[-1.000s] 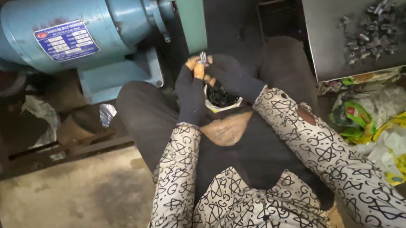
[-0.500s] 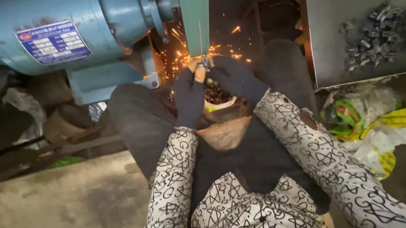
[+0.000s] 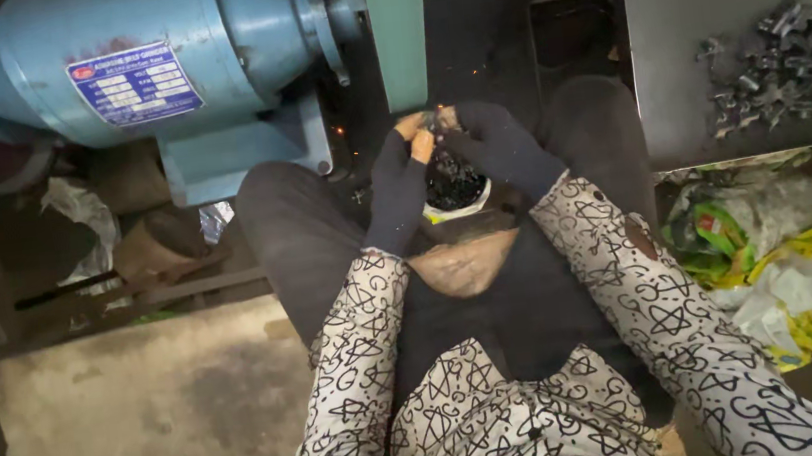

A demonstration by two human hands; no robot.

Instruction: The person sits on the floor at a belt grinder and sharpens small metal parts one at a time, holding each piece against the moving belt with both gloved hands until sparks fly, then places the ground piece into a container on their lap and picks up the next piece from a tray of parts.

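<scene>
Both my hands wear dark gloves with worn fingertips. My left hand (image 3: 404, 163) and my right hand (image 3: 489, 139) pinch one small metal part (image 3: 433, 120) between them, just below the green guard (image 3: 397, 28) of the blue bench grinder (image 3: 168, 72). Under the hands, between my knees, sits a small white bowl (image 3: 456, 208) full of dark metal pieces. A few faint sparks show near the guard.
A grey metal tray (image 3: 689, 47) at the right carries a heap of several small metal parts (image 3: 776, 68). Crumpled green, yellow and white bags (image 3: 780, 249) lie below it. A bare concrete floor (image 3: 144, 416) spreads at the lower left, with rags and scrap beside the grinder base.
The burst of sparks seen half a second ago has nearly died out. The hands have stayed by the guard with the part, and the view has shifted slightly.
</scene>
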